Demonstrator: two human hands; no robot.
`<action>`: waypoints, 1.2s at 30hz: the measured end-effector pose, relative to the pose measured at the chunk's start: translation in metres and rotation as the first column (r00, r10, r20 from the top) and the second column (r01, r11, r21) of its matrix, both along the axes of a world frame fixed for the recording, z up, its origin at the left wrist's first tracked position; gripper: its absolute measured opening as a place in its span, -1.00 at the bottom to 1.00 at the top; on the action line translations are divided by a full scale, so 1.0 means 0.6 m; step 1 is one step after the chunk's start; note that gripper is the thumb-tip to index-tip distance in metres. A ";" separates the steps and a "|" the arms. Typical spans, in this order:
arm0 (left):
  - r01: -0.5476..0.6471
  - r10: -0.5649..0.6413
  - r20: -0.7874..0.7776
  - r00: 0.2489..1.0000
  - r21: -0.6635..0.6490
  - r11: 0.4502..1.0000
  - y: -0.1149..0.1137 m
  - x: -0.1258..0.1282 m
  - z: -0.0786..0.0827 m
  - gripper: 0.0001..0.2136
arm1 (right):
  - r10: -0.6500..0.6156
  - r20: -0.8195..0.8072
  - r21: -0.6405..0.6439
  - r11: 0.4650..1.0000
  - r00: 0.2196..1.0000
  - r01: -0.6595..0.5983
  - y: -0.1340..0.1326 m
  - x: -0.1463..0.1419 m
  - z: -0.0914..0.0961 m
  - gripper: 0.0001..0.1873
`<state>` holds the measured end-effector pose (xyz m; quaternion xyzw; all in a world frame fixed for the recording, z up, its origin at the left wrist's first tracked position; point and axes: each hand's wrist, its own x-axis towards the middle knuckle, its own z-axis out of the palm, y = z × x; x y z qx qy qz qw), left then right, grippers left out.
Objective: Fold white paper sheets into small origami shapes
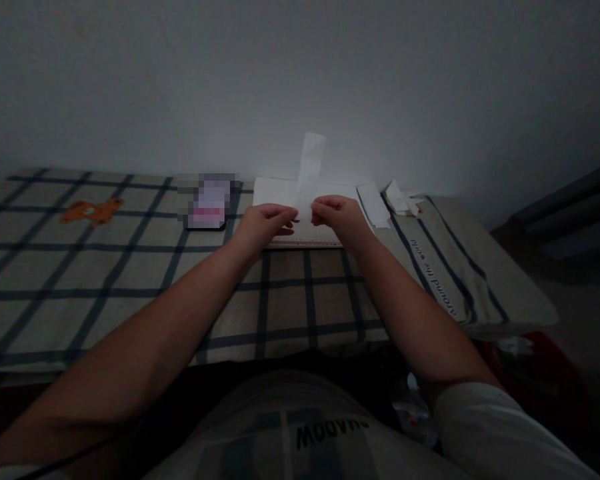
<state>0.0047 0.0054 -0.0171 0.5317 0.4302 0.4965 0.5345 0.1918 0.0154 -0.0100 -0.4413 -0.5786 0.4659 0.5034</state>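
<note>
A long white paper strip (310,163) stands up between my two hands, its upper end rising in front of the wall. My left hand (265,225) pinches its lower left edge between thumb and fingers. On the opposite edge, my right hand (336,212) pinches with closed fingers. Beneath both hands lies a white notebook or pad (275,190) with a stitched-looking front edge, partly hidden by the hands. Just right of it rests a flat white piece of paper (374,204).
A checked cloth (145,267) covers the table, which meets a pale wall (300,73). Left of the pad are a phone (210,203), blurred out, and an orange bear-shaped item (93,212). Crumpled paper scraps (401,199) lie at right. A red container (540,373) stands below the table.
</note>
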 end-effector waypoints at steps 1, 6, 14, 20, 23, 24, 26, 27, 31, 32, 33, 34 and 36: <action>0.010 -0.010 0.006 1.000 -0.006 1.000 0.001 0.000 -0.001 -0.70 | 0.005 -0.002 0.005 1.000 1.000 -0.005 0.000 0.000 0.001 -0.83; 0.001 -0.001 0.013 1.000 -0.007 1.000 0.006 -0.002 -0.004 -0.74 | 0.013 -0.002 0.016 1.000 1.000 -0.013 0.003 0.001 -0.008 -0.81; -0.039 0.039 0.003 0.999 -0.025 0.999 -0.003 0.001 0.003 -0.82 | 0.068 0.053 0.028 0.997 0.996 -0.070 0.004 0.001 -0.014 -0.77; -0.013 0.013 0.086 0.996 -0.004 1.000 0.002 0.001 -0.002 -0.75 | 0.088 0.047 0.031 0.996 0.995 -0.089 0.000 0.001 -0.005 -0.78; -0.028 0.027 0.067 0.997 0.014 1.000 0.007 0.000 -0.005 -0.75 | 0.091 0.047 0.012 0.996 0.995 -0.092 0.000 0.001 -0.007 -0.78; -0.030 0.029 0.060 0.998 0.018 0.999 0.008 -0.001 -0.006 -0.76 | 0.094 0.035 0.003 0.996 0.995 -0.094 0.001 0.000 -0.009 -0.78; -0.035 0.034 0.044 0.998 0.017 0.999 0.009 -0.002 -0.007 -0.76 | 0.096 0.000 -0.015 0.995 0.995 -0.096 0.004 -0.001 -0.014 -0.77; -0.040 0.039 0.037 0.999 0.013 0.999 0.009 -0.002 -0.007 -0.76 | 0.088 -0.022 -0.024 0.996 0.996 -0.089 0.006 -0.001 -0.016 -0.77; -0.039 0.039 0.026 0.999 -0.017 0.999 0.005 -0.001 -0.005 -0.77 | 0.051 -0.101 -0.036 0.998 0.994 -0.055 0.010 -0.002 -0.020 -0.77; -0.038 0.039 0.032 0.999 -0.024 0.999 0.004 0.000 -0.005 -0.79 | 0.055 -0.102 -0.030 0.998 0.993 -0.059 0.010 -0.002 -0.019 -0.78; -0.038 0.039 0.037 0.999 -0.031 0.999 0.003 0.000 -0.004 -0.80 | 0.066 -0.091 -0.020 0.998 0.994 -0.068 0.009 -0.001 -0.018 -0.78; -0.035 0.036 0.043 0.998 -0.036 0.999 0.002 0.000 -0.003 -0.81 | 0.076 -0.074 -0.010 0.997 0.994 -0.077 0.008 -0.001 -0.016 -0.78; -0.028 0.031 0.058 0.998 -0.038 0.999 0.003 0.000 -0.002 -0.82 | 0.094 -0.032 0.001 0.996 0.995 -0.094 0.004 -0.001 -0.012 -0.78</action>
